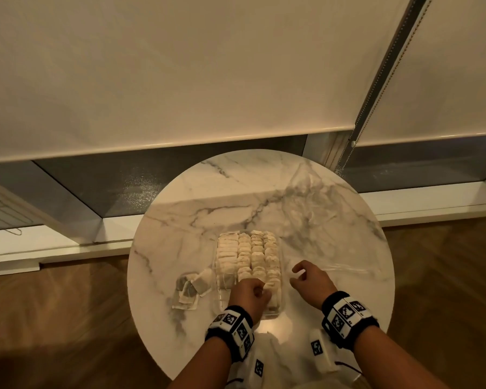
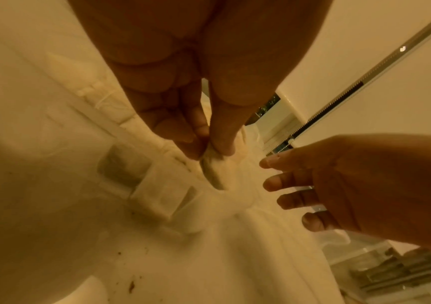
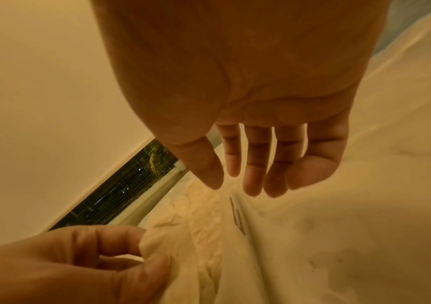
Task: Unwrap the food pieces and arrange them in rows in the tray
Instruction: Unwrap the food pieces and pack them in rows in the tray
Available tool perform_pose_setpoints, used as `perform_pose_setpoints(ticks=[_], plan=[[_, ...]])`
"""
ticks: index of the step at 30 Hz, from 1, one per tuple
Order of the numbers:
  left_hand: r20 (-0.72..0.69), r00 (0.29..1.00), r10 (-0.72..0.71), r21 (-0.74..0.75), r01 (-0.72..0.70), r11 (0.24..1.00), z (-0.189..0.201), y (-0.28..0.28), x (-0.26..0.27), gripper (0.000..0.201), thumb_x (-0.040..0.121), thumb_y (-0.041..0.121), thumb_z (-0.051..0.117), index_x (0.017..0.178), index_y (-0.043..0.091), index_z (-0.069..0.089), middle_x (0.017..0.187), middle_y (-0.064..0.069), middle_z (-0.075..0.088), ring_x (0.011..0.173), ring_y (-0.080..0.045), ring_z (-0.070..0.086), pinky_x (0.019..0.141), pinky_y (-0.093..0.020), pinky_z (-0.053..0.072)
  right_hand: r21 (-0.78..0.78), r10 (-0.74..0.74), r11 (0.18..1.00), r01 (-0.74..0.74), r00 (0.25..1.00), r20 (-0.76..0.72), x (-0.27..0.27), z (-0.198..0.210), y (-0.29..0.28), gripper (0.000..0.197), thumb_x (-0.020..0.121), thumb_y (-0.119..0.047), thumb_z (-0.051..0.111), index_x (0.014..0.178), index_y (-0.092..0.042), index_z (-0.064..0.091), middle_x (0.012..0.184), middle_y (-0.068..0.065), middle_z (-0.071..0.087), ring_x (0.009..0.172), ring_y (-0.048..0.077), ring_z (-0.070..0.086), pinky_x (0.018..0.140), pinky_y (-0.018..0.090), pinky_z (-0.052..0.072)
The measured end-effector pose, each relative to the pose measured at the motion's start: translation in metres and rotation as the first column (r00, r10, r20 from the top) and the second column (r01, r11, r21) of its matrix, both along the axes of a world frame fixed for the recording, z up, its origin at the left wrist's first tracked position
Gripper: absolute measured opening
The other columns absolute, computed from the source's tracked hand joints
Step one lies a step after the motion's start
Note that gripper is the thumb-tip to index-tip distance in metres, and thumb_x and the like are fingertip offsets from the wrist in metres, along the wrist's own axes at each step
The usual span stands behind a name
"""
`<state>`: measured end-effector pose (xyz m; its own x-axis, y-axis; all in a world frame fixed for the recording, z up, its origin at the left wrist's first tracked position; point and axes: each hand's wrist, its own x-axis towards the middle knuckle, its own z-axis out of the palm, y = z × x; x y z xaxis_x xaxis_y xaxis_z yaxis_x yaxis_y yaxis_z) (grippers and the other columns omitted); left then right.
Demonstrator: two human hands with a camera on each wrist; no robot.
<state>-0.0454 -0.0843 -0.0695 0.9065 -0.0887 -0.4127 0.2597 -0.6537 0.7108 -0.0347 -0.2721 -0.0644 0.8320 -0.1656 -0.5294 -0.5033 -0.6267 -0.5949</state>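
A clear plastic tray (image 1: 222, 301) sits in the middle of the round marble table, filled with several rows of pale food pieces (image 1: 250, 251). My left hand (image 1: 260, 290) hovers over the tray's near end and pinches one pale food piece (image 2: 213, 170) between thumb and fingers (image 2: 196, 131), just above the near end of the rows. The same piece shows in the right wrist view (image 3: 162, 242). My right hand (image 1: 299, 275) is just right of the tray, its fingers (image 3: 250, 164) relaxed and spread, holding nothing.
A small heap of clear wrappers (image 1: 191, 290) lies left of the tray. A crumpled clear plastic bag (image 1: 312, 209) rests at the table's back right. The table (image 1: 180, 220) stands against a window sill with roller blinds; wooden floor surrounds it.
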Motion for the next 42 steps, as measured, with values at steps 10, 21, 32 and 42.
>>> perform_pose_setpoints(ticks=[10, 21, 32, 42], plan=[[-0.046, 0.993, -0.108, 0.157, 0.114, 0.981, -0.012, -0.02, 0.002, 0.016, 0.087, 0.022, 0.065, 0.098, 0.014, 0.073, 0.069, 0.012, 0.052, 0.07, -0.007, 0.05, 0.066, -0.015, 0.042, 0.019, 0.09, 0.996, -0.089, 0.994, -0.054, -0.004, -0.009, -0.01, 0.02, 0.091, -0.029, 0.063, 0.11, -0.026, 0.059, 0.087, -0.005, 0.064, 0.086, 0.016, 0.062, 0.075, 0.025, 0.044], [0.0, 0.997, -0.074, 0.281, 0.071, 0.957, -0.012, -0.034, 0.006, 0.019, 0.087, 0.024, 0.06, 0.1, 0.012, 0.066, 0.104, -0.007, 0.067, 0.097, -0.021, 0.063, 0.08, -0.022, 0.044, 0.038, 0.138, 0.99, -0.135, 0.986, -0.096, -0.004, -0.011, -0.004, 0.037, 0.089, -0.034, 0.066, 0.122, -0.025, 0.053, 0.114, 0.004, 0.067, 0.092, 0.014, 0.058, 0.078, 0.023, 0.042], [-0.017, 0.984, -0.177, 0.306, 0.173, 0.936, -0.013, -0.038, 0.01, 0.024, 0.082, 0.021, 0.063, 0.104, 0.014, 0.06, 0.105, -0.007, 0.066, 0.094, -0.021, 0.063, 0.08, -0.027, 0.051, 0.053, 0.146, 0.989, -0.14, 0.982, -0.122, -0.002, -0.018, -0.002, 0.043, 0.085, -0.037, 0.068, 0.124, -0.026, 0.053, 0.116, 0.003, 0.067, 0.092, 0.015, 0.06, 0.076, 0.023, 0.043], [0.087, 0.985, -0.151, 0.323, 0.115, 0.939, -0.017, -0.016, 0.011, 0.034, 0.08, 0.031, 0.073, 0.109, 0.023, 0.059, 0.11, 0.002, 0.061, 0.097, -0.015, 0.059, 0.084, -0.027, 0.049, 0.129, 0.116, 0.986, -0.104, 0.989, -0.09, 0.001, -0.022, 0.003, 0.022, 0.088, -0.03, 0.066, 0.109, -0.026, 0.058, 0.077, -0.001, 0.074, 0.07, 0.013, 0.071, 0.074, 0.033, 0.06]])
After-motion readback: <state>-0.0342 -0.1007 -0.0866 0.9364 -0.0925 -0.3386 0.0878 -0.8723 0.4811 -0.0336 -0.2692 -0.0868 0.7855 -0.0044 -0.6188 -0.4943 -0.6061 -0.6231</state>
